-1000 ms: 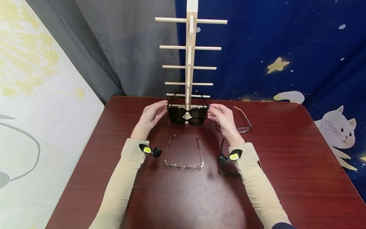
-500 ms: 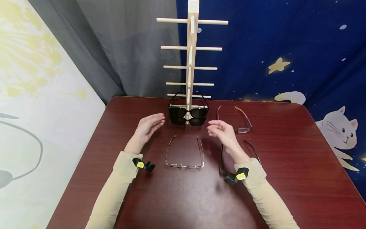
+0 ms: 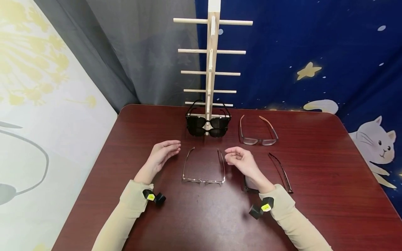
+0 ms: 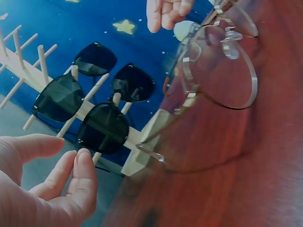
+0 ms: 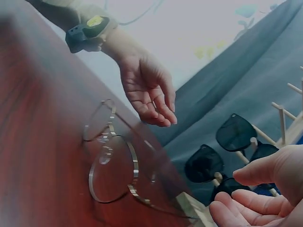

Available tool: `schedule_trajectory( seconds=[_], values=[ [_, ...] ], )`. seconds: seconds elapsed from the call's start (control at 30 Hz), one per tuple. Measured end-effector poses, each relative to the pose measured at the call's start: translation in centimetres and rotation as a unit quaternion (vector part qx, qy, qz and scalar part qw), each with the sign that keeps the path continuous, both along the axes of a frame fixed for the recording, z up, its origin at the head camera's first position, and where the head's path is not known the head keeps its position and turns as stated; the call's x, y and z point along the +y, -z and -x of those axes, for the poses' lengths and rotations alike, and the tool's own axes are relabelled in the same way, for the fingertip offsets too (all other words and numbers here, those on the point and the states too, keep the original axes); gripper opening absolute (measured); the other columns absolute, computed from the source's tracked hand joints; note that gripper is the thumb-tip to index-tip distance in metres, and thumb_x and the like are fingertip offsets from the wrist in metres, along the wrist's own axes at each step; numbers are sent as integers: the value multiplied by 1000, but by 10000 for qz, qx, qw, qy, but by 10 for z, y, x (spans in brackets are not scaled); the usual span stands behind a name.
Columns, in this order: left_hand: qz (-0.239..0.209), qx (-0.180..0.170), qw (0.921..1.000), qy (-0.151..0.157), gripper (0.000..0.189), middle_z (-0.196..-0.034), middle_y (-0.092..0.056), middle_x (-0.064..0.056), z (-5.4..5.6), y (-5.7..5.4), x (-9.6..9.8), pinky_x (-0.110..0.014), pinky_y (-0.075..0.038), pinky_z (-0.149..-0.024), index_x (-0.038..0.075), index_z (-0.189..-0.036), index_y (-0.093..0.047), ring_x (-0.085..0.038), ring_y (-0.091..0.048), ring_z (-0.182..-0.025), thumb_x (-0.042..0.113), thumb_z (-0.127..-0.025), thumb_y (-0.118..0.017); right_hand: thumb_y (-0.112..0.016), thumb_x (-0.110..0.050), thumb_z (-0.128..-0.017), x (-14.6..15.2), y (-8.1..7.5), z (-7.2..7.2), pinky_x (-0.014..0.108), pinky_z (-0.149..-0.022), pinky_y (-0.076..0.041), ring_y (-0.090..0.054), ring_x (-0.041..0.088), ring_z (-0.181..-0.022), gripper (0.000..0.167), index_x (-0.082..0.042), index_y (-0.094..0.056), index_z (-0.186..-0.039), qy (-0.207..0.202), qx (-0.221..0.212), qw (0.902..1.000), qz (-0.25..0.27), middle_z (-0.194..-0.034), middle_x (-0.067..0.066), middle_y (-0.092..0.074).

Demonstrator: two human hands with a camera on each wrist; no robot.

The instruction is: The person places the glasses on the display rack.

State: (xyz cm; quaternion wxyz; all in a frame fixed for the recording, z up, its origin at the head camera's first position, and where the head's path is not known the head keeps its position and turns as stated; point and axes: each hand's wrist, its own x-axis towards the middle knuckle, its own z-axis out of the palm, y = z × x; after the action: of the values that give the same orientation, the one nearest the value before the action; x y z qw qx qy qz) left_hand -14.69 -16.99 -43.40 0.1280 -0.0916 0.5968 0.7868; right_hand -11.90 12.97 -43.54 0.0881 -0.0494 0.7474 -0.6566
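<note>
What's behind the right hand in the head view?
Dark-framed eyeglasses: one temple arm and a front corner show. The right hand and wrist cover much of the rest.

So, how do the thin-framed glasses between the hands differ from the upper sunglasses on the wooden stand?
Lenses: the thin-framed glasses have clear lenses, while the upper sunglasses have dark ones.
Frame: the thin-framed glasses look metallic and slender; the upper sunglasses are black.
Place: the thin-framed glasses lie on the table; the upper sunglasses sit on the wooden stand.
Shared: both have their temples unfolded.
</note>
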Motion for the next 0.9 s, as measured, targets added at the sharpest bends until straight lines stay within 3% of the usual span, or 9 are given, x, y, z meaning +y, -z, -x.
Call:
schedule_trajectory(
  seconds=[0.17, 0.33, 0.6, 0.9],
  values=[
    [432, 106, 9989, 158, 32, -92, -69, -5, -11, 9, 0, -23, -55, -75, -16, -117, -54, -12, -65, -79, -4, -87, -60, -65, 4, -82, -2, 8, -6, 22, -64, -54, -63, 9, -70, 26, 13, -60, -106, -11, 198, 9981, -576, -86, 18, -66],
    [817, 93, 9961, 327, 36, -95, -69, -6, -20, 16, 1, -24, -54, -76, -16, -119, -53, -9, -65, -78, -1, -87, -62, -68, 5, -80, -4, 13, -9, 15, -62, -48, -62, 6, -70, 25, 10, -62, -104, -50, 253, 9965, -801, -88, 18, -67],
    [969, 142, 9937, 537, 36, -94, -69, -10, -29, 21, 3, -24, -54, -75, -17, -118, -52, -8, -64, -80, -4, -86, -61, -71, 1, -78, -6, 16, -12, 15, -61, -45, -65, 19, -76, 29, 8, -62, -105, 53, 329, 9938, -1060, -90, 19, -67],
    [1070, 202, 9912, 752, 39, -93, -67, -14, -34, 25, 6, -20, -53, -72, -20, -117, -51, -5, -63, -76, -7, -82, -63, -70, 4, -77, -6, 20, -12, 16, -63, -46, -65, 16, -75, 31, 6, -61, -106, -13, 239, 9922, -1227, -91, 19, -67]
  ],
)
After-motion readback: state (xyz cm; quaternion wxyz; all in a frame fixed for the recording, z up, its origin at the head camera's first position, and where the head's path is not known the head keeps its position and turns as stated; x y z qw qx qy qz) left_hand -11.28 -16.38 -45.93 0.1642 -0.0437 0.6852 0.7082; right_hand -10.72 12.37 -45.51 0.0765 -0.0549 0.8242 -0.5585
